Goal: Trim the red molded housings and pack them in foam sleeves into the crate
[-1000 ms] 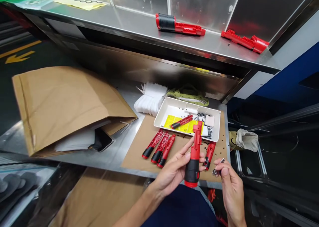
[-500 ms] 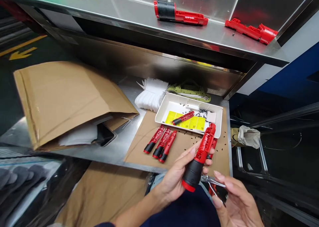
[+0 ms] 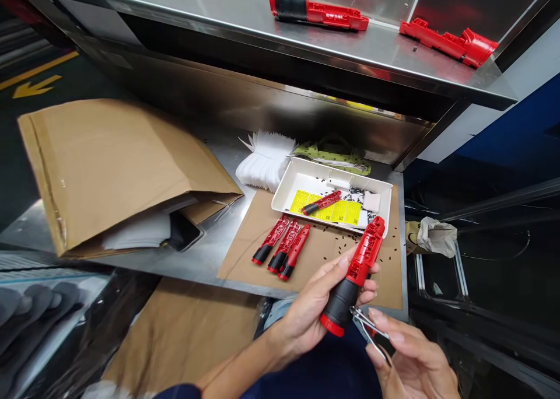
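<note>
My left hand (image 3: 312, 297) is wrapped round a red and black plastic housing (image 3: 343, 298), which slants with its black sleeve toward me. Between the thumb and fingers of my right hand (image 3: 415, 352) is a silver nail clipper (image 3: 371, 332), its lever raised. The clipper's jaws meet the edge of the black sleeve; whether they bite into it I cannot make out. Three similar red and black housing parts (image 3: 286, 246) lie side by side on a cardboard sheet (image 3: 245, 230). Another red housing part (image 3: 321, 203) rests in a white tray (image 3: 280, 196).
Yellow label sheets and small black bits fill part of the tray, with more bits scattered around. Behind stand a white paper stack (image 3: 262, 163) and a green pouch (image 3: 332, 157). A large cardboard box (image 3: 114, 165) lies left. Two red housings (image 3: 455, 42) sit on the metal shelf (image 3: 210, 23).
The nail clipper has shifted slightly left and up, its jaws now against the black sleeve's edge. My left hand keeps its hold on the housing. The view has tilted slightly downward.
</note>
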`<act>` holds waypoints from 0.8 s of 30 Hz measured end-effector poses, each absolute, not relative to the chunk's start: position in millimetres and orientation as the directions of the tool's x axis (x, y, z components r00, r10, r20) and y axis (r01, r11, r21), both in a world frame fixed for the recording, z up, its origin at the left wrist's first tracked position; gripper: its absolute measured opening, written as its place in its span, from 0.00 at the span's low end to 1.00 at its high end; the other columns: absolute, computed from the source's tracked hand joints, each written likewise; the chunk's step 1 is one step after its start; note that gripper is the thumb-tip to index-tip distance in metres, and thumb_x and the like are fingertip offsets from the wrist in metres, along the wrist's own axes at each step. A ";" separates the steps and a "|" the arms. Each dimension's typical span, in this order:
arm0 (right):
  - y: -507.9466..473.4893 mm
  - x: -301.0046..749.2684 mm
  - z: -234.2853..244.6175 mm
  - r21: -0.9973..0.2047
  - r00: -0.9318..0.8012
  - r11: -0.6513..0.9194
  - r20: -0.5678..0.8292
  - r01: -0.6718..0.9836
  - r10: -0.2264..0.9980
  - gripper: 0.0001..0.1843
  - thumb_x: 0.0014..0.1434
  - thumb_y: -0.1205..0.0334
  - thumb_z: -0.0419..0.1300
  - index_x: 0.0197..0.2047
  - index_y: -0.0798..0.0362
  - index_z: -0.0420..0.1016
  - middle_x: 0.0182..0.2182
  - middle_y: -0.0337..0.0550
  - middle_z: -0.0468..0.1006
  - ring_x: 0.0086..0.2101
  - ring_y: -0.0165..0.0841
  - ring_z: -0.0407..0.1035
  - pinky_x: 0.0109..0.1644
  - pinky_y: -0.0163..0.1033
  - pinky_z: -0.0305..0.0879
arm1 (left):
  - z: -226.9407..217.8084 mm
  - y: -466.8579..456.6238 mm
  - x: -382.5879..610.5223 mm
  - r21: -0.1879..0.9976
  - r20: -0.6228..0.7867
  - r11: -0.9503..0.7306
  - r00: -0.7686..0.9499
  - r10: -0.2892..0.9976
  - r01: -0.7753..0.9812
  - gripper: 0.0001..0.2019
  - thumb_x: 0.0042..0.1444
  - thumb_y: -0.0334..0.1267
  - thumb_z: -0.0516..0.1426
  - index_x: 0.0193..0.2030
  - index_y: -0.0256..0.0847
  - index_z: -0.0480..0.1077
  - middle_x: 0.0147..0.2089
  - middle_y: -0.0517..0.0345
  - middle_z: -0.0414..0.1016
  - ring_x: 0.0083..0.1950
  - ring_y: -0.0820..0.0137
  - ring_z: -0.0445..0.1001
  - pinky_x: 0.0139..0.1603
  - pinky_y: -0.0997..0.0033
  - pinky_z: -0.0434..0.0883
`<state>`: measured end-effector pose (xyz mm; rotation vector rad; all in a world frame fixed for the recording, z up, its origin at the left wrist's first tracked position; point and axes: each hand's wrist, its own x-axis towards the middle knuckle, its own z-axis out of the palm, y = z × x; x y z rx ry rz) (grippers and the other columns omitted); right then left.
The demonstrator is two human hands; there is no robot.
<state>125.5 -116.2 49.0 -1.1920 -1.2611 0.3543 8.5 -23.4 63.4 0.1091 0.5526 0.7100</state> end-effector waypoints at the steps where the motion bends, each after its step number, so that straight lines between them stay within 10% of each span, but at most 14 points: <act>1: -116.9 124.8 49.2 -0.835 0.347 0.402 0.529 0.375 0.774 0.14 0.54 0.75 0.68 0.44 0.53 0.76 0.35 0.44 0.85 0.36 0.39 0.82 0.38 0.38 0.82 | 63.2 -23.7 8.9 0.278 -0.442 0.761 0.626 0.643 -0.586 0.13 0.61 0.37 0.61 0.51 0.38 0.79 0.42 0.48 0.82 0.36 0.72 0.80 0.41 0.77 0.79; 24: -124.5 106.7 38.5 -0.884 0.490 0.296 0.450 0.362 0.747 0.09 0.58 0.69 0.68 0.41 0.51 0.75 0.36 0.43 0.85 0.36 0.37 0.82 0.37 0.37 0.82 | 62.1 -24.1 11.9 0.334 -0.452 0.777 0.633 0.628 -0.533 0.16 0.65 0.37 0.57 0.57 0.38 0.76 0.46 0.45 0.81 0.40 0.72 0.80 0.42 0.78 0.78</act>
